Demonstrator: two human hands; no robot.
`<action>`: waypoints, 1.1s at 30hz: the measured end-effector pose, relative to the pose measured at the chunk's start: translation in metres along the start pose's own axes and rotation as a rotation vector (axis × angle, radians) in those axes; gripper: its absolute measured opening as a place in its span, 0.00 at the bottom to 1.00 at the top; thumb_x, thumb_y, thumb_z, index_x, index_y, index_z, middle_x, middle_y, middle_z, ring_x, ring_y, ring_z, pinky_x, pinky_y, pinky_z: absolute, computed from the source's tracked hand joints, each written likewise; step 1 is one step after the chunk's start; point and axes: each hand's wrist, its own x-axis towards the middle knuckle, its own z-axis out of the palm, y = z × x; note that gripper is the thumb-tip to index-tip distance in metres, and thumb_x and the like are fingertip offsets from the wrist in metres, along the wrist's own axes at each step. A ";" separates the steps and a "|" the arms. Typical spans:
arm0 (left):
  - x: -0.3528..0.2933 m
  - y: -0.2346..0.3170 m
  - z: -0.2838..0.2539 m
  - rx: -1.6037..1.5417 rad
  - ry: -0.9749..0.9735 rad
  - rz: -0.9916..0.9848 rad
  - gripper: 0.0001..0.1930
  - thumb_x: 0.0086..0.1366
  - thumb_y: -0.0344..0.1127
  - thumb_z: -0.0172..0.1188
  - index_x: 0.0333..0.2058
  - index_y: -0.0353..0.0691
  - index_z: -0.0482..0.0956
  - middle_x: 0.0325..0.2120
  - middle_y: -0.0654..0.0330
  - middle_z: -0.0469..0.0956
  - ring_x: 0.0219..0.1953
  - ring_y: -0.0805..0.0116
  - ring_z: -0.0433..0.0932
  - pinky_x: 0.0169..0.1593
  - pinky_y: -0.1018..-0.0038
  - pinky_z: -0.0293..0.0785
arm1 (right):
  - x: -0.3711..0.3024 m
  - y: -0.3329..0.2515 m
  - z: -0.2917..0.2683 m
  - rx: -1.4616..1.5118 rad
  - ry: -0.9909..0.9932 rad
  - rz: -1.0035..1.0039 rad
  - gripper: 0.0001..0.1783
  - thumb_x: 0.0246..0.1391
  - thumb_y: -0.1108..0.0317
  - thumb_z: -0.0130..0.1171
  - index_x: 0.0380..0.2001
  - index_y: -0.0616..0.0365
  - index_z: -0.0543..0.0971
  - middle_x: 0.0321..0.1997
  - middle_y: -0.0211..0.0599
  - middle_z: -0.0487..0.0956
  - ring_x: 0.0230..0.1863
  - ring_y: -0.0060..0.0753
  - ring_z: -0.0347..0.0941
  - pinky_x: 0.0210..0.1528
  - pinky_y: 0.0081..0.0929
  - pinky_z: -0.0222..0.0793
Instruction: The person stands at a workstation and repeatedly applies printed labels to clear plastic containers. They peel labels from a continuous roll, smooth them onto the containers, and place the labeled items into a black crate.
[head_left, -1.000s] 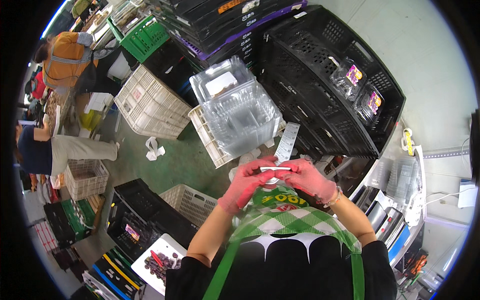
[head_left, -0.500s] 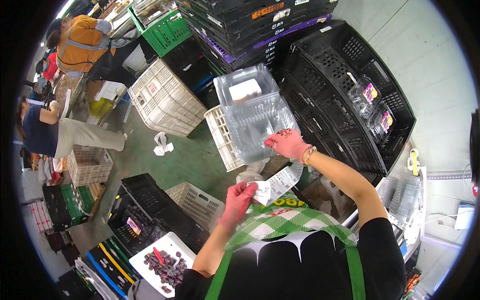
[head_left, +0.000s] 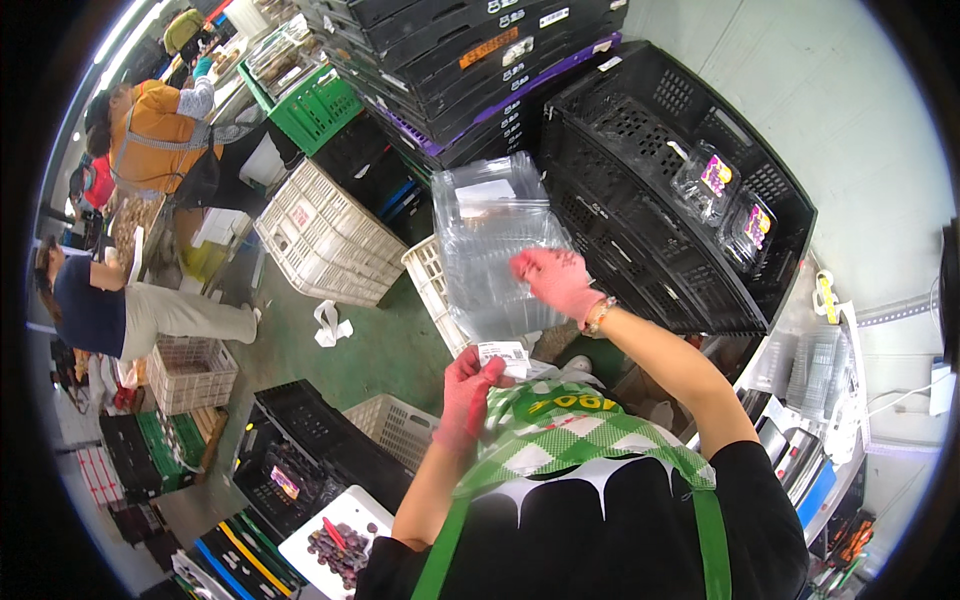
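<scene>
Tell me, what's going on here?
The person's left hand holds white labels. The right hand is at a stack of clear boxes; I can't tell whether it grips one. Two clear packs sit in the black crate on the right, and dark fruit lies on a white tray at lower left.

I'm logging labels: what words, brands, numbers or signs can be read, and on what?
Print, not copied here:
White label in the left hand: too small.
Purple labels on clear packs: blurred.
Stacked black crates: marks too small.
White crate: red print, blurred.
Green apron: yellow lettering, partly legible.
</scene>
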 end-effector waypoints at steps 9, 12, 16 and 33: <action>0.015 0.073 0.089 0.299 -0.187 0.379 0.06 0.57 0.31 0.53 0.23 0.37 0.71 0.18 0.66 0.71 0.21 0.80 0.71 0.22 0.83 0.66 | -0.067 -0.026 -0.238 0.495 0.226 0.150 0.11 0.55 0.66 0.43 0.30 0.59 0.73 0.22 0.29 0.75 0.20 0.22 0.71 0.24 0.21 0.69; 0.010 0.082 0.146 0.170 -0.390 0.397 0.08 0.55 0.31 0.56 0.19 0.40 0.68 0.17 0.68 0.67 0.19 0.82 0.67 0.20 0.83 0.66 | -0.105 0.001 -0.268 0.593 0.113 0.292 0.12 0.55 0.68 0.40 0.24 0.62 0.70 0.18 0.28 0.68 0.15 0.15 0.63 0.15 0.14 0.59; 0.017 0.056 0.191 0.144 -0.565 0.316 0.09 0.57 0.31 0.57 0.19 0.40 0.69 0.18 0.69 0.67 0.19 0.83 0.66 0.20 0.84 0.66 | -0.154 0.026 -0.271 0.599 0.171 0.375 0.15 0.57 0.63 0.40 0.27 0.63 0.72 0.18 0.28 0.69 0.15 0.16 0.66 0.15 0.15 0.63; 0.002 0.002 0.224 0.293 -0.730 0.353 0.08 0.54 0.22 0.53 0.35 0.32 0.71 0.28 0.66 0.72 0.28 0.79 0.72 0.27 0.83 0.71 | -0.241 0.057 -0.269 0.615 0.341 0.426 0.14 0.56 0.66 0.40 0.33 0.65 0.71 0.21 0.30 0.71 0.16 0.18 0.67 0.18 0.17 0.67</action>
